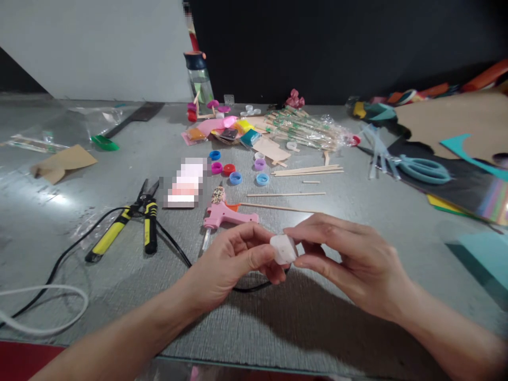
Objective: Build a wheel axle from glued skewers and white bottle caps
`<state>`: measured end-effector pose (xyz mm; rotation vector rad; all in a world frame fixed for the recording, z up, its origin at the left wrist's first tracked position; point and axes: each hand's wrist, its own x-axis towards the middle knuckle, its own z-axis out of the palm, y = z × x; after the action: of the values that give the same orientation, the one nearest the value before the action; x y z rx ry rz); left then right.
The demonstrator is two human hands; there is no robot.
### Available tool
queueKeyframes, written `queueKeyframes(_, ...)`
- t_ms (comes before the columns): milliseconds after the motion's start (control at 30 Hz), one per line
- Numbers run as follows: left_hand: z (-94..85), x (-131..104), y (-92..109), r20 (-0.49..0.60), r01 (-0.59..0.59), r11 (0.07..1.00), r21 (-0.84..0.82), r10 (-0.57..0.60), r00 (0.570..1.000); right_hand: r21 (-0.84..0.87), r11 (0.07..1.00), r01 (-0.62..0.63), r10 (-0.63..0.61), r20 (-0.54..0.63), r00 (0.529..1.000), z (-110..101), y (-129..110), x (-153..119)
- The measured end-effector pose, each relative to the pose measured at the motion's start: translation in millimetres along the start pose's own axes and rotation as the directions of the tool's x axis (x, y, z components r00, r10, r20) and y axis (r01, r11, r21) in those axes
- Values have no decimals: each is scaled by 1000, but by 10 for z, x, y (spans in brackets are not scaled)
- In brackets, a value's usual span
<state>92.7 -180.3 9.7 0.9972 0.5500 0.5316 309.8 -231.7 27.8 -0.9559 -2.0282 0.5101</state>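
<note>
A small white block (283, 249) with rounded corners and a tiny dark mark on its face is held above the table. My left hand (242, 254) pinches its left side between thumb and fingers. On the opposite side, my right hand (349, 259) grips it with thumb and fingertips. Just beyond the left hand lies a pink glue gun (228, 215) with an orange trigger and a clear glue stick. Thin wooden sticks (286, 194) and coloured bottle caps (235, 178) rest farther back.
Yellow-and-black pliers-like cutters (145, 217) lie left, crossed by a black cord (63, 256). Blue-handled scissors (424, 169) sit right, among glue sticks (381, 151) and coloured sheets. A bottle (200, 79) and wrapped sticks (301, 129) are at the back. The table's front edge (238, 364) is near.
</note>
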Motion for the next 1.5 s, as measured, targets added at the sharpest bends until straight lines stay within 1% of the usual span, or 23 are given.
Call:
queueKeyframes(400, 3, -17, 17, 0, -14, 999, 46, 14, 1000, 44, 999, -30, 29, 27, 999, 11, 6, -11)
queueKeyframes(633, -14, -13, 7, 2, -26, 995, 100, 26, 1000, -3, 1000, -20, 20, 36, 999, 17, 14, -20)
queueKeyframes(767, -44, 22, 27, -29, -39, 978, 206, 46, 999, -24, 999, -42, 43, 34, 998, 42, 38, -25)
queueKeyframes(867, -58, 27, 48, -89, -62, 921, 386, 104, 991, -81, 990, -114, 117, 29, 993, 89, 73, -52)
queueKeyframes(933, -61, 13, 47, -109, -91, 823, 560, 183, 977, -101, 981, -166, 171, 44, 984, 123, 104, -73)
queueKeyframes(967, -62, 3, 40, -102, -114, 754, 647, 233, 967, -103, 977, -184, 190, 52, 980, 137, 123, -82)
queueKeyframes(1033, -68, -12, 11, -49, -161, 583, 797, 328, 944, -106, 973, -204, 211, 56, 976, 151, 164, -93)
queueKeyframes(1100, -82, -17, -30, 32, -203, 360, 911, 429, 903, -121, 970, -213, 220, 43, 975, 147, 206, -97)
queueKeyframes(1167, -103, -11, -75, 140, -213, 88, 973, 510, 849, -163, 958, -236, 242, 12, 970, 133, 246, -96)
queueKeyframes(1200, -113, -6, -96, 196, -204, -44, 978, 532, 824, -187, 949, -254, 258, -7, 966, 126, 264, -94)
queueKeyframes(1233, -123, -1, -113, 241, -186, -156, 970, 541, 806, -208, 940, -271, 272, -25, 962, 119, 281, -92)
queueKeyframes(1267, -132, 2, -126, 271, -162, -241, 957, 539, 797, -224, 932, -284, 282, -39, 959, 112, 298, -91)
queueKeyframes(1300, -137, 1, -134, 291, -142, -303, 942, 533, 795, -232, 929, -289, 287, -43, 957, 106, 315, -89)
queueKeyframes(1333, -140, -2, -136, 299, -122, -345, 931, 529, 794, -235, 928, -289, 287, -41, 957, 98, 333, -88)
queueKeyframes(1467, -121, -46, -108, 337, -79, -448, 890, 532, 776, -265, 916, -301, 306, -23, 952, 55, 425, -90)
queueKeyframes(1500, -108, -57, -99, 348, -73, -474, 877, 524, 777, -280, 908, -311, 318, -23, 948, 41, 453, -93)
